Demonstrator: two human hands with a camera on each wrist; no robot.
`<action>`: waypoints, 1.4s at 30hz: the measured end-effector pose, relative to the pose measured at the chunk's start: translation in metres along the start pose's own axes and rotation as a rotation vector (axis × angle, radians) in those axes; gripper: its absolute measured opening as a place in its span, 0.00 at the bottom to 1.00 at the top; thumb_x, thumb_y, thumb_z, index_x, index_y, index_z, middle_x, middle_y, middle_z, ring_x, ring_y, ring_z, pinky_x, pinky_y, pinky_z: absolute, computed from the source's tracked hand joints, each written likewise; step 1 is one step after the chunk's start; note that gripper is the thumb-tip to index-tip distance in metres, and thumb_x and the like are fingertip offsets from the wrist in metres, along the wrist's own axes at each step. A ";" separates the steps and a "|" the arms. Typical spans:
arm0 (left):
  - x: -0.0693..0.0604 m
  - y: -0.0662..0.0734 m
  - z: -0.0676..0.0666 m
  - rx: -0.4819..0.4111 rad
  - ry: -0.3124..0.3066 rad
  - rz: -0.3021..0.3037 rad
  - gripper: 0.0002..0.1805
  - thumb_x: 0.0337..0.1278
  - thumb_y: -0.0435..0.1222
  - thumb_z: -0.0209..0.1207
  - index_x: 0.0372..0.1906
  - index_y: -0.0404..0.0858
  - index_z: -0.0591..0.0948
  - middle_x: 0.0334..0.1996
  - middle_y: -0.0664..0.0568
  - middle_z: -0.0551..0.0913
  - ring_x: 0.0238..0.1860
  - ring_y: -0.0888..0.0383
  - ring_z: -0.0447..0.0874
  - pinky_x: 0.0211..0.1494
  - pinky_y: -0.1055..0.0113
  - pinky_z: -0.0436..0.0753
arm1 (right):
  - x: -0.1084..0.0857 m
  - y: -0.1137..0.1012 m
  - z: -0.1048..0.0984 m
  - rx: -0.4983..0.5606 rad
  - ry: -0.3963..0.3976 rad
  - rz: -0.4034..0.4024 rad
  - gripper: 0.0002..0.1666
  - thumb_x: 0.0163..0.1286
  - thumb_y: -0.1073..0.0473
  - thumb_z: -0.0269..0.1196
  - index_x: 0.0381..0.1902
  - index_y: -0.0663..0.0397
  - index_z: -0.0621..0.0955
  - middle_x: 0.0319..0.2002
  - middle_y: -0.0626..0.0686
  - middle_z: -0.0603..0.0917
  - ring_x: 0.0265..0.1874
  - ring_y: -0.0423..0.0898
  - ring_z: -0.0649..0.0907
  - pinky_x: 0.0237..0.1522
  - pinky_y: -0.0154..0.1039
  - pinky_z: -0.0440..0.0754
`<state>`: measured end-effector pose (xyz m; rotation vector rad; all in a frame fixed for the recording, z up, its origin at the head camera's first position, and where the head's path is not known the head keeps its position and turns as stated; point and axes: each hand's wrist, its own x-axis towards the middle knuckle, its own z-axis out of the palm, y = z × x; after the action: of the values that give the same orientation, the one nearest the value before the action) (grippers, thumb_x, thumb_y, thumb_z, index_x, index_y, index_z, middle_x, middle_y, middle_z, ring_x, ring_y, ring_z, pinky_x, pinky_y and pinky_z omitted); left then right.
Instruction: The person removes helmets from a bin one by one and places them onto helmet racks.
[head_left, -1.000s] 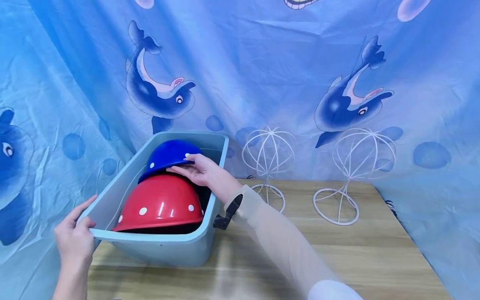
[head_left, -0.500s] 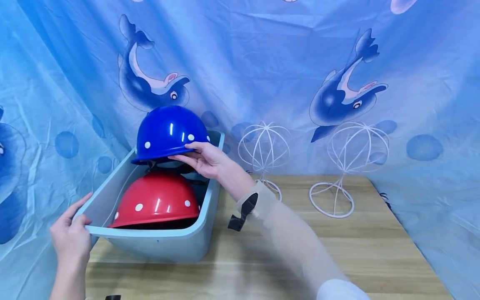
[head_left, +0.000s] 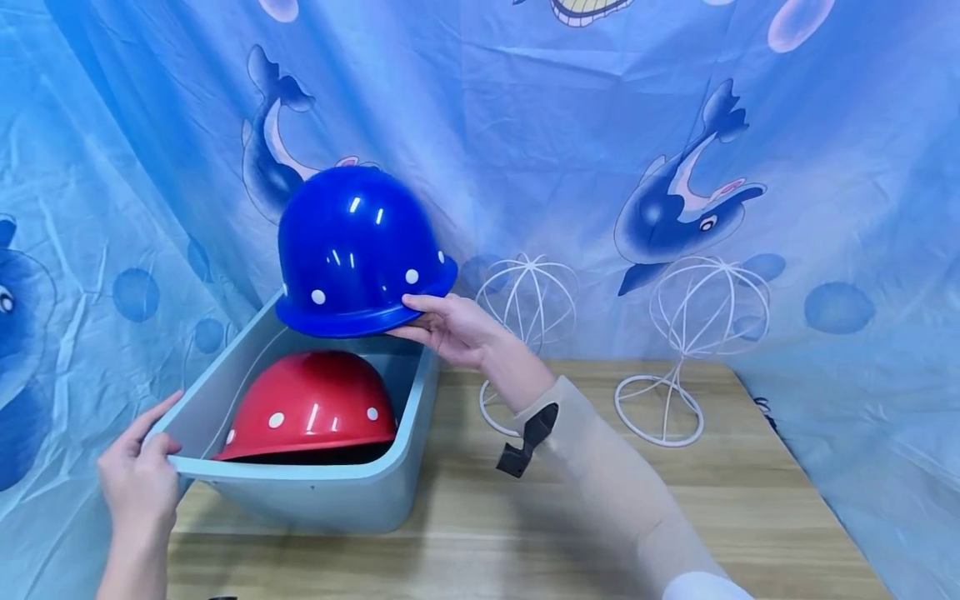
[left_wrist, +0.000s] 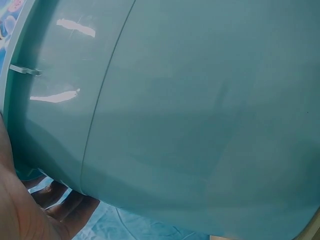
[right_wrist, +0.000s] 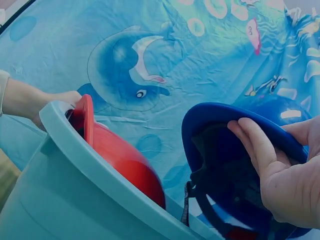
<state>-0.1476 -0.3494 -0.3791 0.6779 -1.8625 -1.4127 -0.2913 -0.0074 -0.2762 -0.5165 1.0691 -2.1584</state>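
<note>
A big blue cloth (head_left: 525, 142) with sea animals on it hangs across the back, from 9 o'clock past 12 to 3. The tabletop (head_left: 637, 533) looks like wood and fills 5 to 7 o'clock. On it, at 8 o'clock, stands the bin (head_left: 322, 504). The blue hat (head_left: 360, 242) is up at 10 o'clock, over the far part of the bin, dome up and a bit tipped. The red hat (head_left: 318, 392) is inside the bin at 8 o'clock, dome up too. One wire stand (head_left: 531, 267) is at 4 o'clock, and the other stand (head_left: 681, 357) is at 3.

The right hand (head_left: 453, 329), near the middle, has its grip closed on the blue hat's brim, thumb on top and fingers under. The left hand (head_left: 141, 482), at 8 o'clock, has its grip closed on the bin's near corner. A black clip (head_left: 538, 427) is on the right wrist. A dark strap (right_wrist: 204, 200) hangs under the blue hat. White dots (head_left: 277, 420) go round both hats.
</note>
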 end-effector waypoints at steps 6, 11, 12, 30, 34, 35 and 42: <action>0.000 0.000 0.002 -0.003 -0.017 -0.005 0.33 0.50 0.22 0.43 0.57 0.50 0.82 0.48 0.65 0.81 0.46 0.65 0.74 0.35 0.77 0.67 | -0.021 -0.009 -0.009 -0.078 -0.030 -0.061 0.25 0.73 0.67 0.52 0.67 0.59 0.69 0.59 0.64 0.77 0.49 0.54 0.84 0.53 0.47 0.75; 0.000 0.000 0.001 -0.011 -0.011 0.011 0.32 0.52 0.22 0.43 0.57 0.49 0.82 0.46 0.65 0.81 0.45 0.63 0.73 0.34 0.77 0.67 | -0.030 -0.016 -0.013 -0.131 -0.059 -0.108 0.25 0.73 0.65 0.52 0.67 0.61 0.69 0.48 0.58 0.85 0.45 0.52 0.85 0.52 0.46 0.77; 0.000 0.000 0.002 -0.005 -0.010 0.017 0.32 0.52 0.22 0.43 0.57 0.50 0.82 0.47 0.65 0.81 0.45 0.64 0.74 0.34 0.77 0.67 | -0.032 -0.018 -0.013 -0.139 -0.067 -0.117 0.25 0.73 0.65 0.53 0.67 0.61 0.69 0.47 0.58 0.85 0.45 0.52 0.86 0.52 0.46 0.77; -0.001 -0.001 0.002 0.045 -0.005 0.053 0.33 0.49 0.22 0.44 0.56 0.52 0.82 0.48 0.64 0.82 0.42 0.65 0.75 0.34 0.76 0.68 | -0.056 -0.055 -0.020 -0.114 -0.197 -0.263 0.28 0.68 0.66 0.60 0.65 0.63 0.67 0.46 0.59 0.86 0.43 0.52 0.86 0.47 0.45 0.81; -0.002 -0.002 0.001 0.049 -0.013 0.032 0.34 0.50 0.22 0.44 0.57 0.53 0.82 0.52 0.61 0.80 0.43 0.62 0.73 0.34 0.75 0.67 | -0.063 -0.064 -0.022 -0.103 -0.174 -0.306 0.25 0.67 0.67 0.60 0.61 0.62 0.70 0.45 0.60 0.86 0.41 0.51 0.87 0.44 0.43 0.82; -0.002 -0.002 0.001 0.042 -0.014 0.020 0.34 0.49 0.22 0.44 0.57 0.53 0.82 0.53 0.61 0.80 0.45 0.63 0.73 0.35 0.76 0.67 | -0.065 -0.066 -0.022 -0.096 -0.163 -0.313 0.24 0.67 0.67 0.61 0.60 0.62 0.71 0.45 0.60 0.86 0.41 0.51 0.87 0.44 0.44 0.82; 0.000 -0.002 -0.003 0.038 0.000 -0.003 0.34 0.49 0.22 0.44 0.57 0.53 0.82 0.54 0.62 0.80 0.50 0.67 0.75 0.38 0.77 0.67 | -0.076 -0.079 -0.034 -0.038 -0.184 -0.366 0.32 0.69 0.69 0.56 0.69 0.59 0.61 0.55 0.61 0.80 0.45 0.54 0.85 0.47 0.46 0.80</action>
<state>-0.1452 -0.3522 -0.3808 0.6991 -1.8933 -1.3827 -0.2887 0.1003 -0.2364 -0.9736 0.9733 -2.3466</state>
